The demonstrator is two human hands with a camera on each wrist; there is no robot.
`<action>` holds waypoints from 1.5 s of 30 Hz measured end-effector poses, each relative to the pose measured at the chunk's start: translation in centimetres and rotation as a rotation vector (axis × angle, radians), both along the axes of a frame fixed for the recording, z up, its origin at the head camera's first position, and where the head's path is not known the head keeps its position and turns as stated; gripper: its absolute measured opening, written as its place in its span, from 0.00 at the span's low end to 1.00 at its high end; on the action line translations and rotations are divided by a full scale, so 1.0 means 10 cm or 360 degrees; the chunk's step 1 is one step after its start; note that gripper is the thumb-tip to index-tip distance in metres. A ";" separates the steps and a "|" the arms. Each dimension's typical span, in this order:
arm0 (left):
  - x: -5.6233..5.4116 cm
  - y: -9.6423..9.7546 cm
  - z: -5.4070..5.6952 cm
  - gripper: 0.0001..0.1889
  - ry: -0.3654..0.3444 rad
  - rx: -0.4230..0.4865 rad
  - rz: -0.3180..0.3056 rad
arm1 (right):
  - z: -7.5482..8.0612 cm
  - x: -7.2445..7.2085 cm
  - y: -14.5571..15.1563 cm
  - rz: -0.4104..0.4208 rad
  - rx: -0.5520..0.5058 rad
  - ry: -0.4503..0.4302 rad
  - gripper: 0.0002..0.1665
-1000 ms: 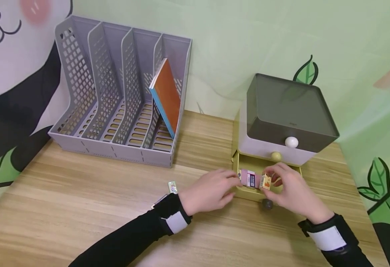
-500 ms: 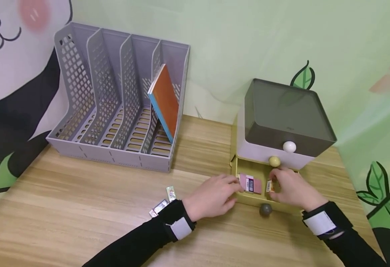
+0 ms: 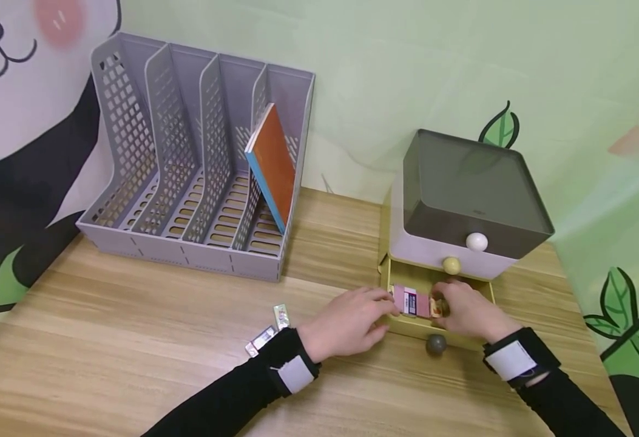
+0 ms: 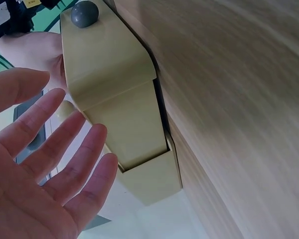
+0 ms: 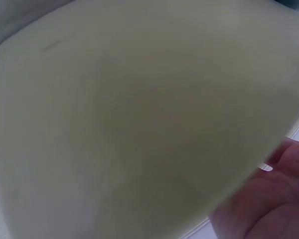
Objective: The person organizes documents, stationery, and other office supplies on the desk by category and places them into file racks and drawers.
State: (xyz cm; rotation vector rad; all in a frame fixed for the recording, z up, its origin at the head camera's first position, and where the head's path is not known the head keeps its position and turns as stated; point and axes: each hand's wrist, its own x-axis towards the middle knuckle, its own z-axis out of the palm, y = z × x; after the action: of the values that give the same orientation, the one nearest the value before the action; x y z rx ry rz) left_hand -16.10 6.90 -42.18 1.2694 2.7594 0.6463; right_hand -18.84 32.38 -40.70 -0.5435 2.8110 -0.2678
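In the head view the yellow bottom drawer point(image 3: 406, 326) of a small desktop chest is pulled out. Inside it lies a small pink block point(image 3: 421, 304) with a white and navy band, which looks like an eraser. My right hand point(image 3: 469, 308) reaches into the drawer and pinches a small orange-and-yellow patterned block point(image 3: 435, 307) against the pink one's right end. My left hand point(image 3: 352, 321) lies at the drawer's left edge, fingertips by the pink block; its fingers point(image 4: 82, 174) are spread and relaxed in the left wrist view. The drawer front hides most of the right hand in its wrist view.
The chest's dark top point(image 3: 477, 182) overhangs the drawer, with a white knob point(image 3: 477, 241) and a yellow knob point(image 3: 451, 265). Two small shiny wrapped pieces point(image 3: 281, 316) lie by the left cuff. A grey file rack point(image 3: 204, 255) holds an orange book point(image 3: 273, 170).
My right hand has lowered the patterned block into the drawer, then shifted it left up to the pink block. My left hand has barely moved.
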 end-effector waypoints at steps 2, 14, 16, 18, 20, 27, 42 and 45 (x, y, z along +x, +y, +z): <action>0.00 0.00 0.01 0.17 -0.0015 -0.0002 0.0001 | -0.01 0.00 -0.01 -0.0006 -0.0025 -0.0024 0.23; -0.01 -0.13 0.05 0.17 -0.0085 0.0056 0.0057 | 0.09 0.11 -0.11 -0.0153 -0.0054 0.0142 0.29; -0.01 -0.19 0.06 0.17 -0.0075 0.0060 0.0066 | 0.13 0.18 -0.17 -0.0185 -0.0090 0.0237 0.31; 0.00 -0.25 0.07 0.17 -0.0072 0.0063 0.0079 | 0.16 0.26 -0.24 -0.0209 -0.0153 0.0344 0.29; 0.00 -0.32 0.09 0.17 -0.0077 0.0066 0.0096 | 0.18 0.34 -0.32 -0.0216 -0.0237 0.0457 0.26; -0.01 -0.57 0.12 0.17 -0.0020 0.0085 0.0161 | 0.20 0.53 -0.65 -0.0175 -0.0490 0.0693 0.19; -0.01 -1.08 0.28 0.16 -0.0068 -0.0013 0.0306 | 0.11 0.48 -1.24 -0.0090 -0.0757 0.0638 0.19; -0.05 -1.17 0.28 0.17 -0.0108 -0.0049 0.0335 | 0.03 0.47 -1.32 -0.0039 -0.0746 0.0607 0.19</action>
State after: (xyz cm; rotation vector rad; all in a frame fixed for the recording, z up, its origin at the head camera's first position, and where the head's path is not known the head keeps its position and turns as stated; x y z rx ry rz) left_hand -16.60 -4.81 -39.37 0.9404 2.8576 0.6428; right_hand -14.16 19.20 -40.38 -0.7219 3.1256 -0.9347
